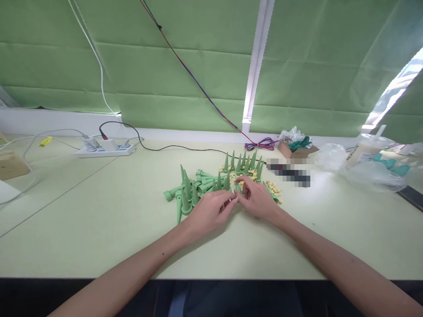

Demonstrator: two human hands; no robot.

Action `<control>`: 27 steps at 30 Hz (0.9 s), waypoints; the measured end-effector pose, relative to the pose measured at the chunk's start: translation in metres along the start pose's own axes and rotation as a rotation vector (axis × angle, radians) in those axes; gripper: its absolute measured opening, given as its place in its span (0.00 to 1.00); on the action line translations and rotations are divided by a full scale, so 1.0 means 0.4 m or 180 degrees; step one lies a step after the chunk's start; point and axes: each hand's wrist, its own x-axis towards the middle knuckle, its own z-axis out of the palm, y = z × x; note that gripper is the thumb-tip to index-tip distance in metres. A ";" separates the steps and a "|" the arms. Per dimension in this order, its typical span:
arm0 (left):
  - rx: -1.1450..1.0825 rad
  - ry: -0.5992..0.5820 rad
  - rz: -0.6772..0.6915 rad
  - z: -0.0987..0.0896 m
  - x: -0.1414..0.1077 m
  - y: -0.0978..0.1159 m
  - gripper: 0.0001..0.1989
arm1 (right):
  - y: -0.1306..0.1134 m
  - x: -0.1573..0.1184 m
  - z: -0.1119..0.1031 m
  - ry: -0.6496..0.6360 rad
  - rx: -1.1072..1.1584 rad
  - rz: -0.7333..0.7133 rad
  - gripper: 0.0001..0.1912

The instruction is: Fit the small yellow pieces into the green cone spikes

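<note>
My left hand (214, 208) is closed low over the table, thumb and fingers pressed together at the tips. My right hand (258, 198) faces it, fingers curled, its fingertips meeting the left ones. A bit of a green plastic piece (238, 189) shows between the right index finger and thumb; whether it is held or lies behind is unclear. Left of the hands, green cone-shaped spikes (187, 187) stand on their wide caps beside a pile of lying green spikes (206, 179). More upright spikes (246, 164) stand behind, with small yellow plastic parts (273, 189) scattered near the right hand.
A blurred dark object (291, 172) lies right of the spikes. Behind it stands an open cardboard box (297, 150) holding green material. Farther right is a cup (365, 152) amid clear plastic bags. A white power strip (105, 149) with cables sits at the back left.
</note>
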 end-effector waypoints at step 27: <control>-0.1346 0.0468 -0.0901 -0.020 0.013 0.008 0.13 | -0.021 -0.036 0.000 0.0124 0.0776 -0.0943 0.23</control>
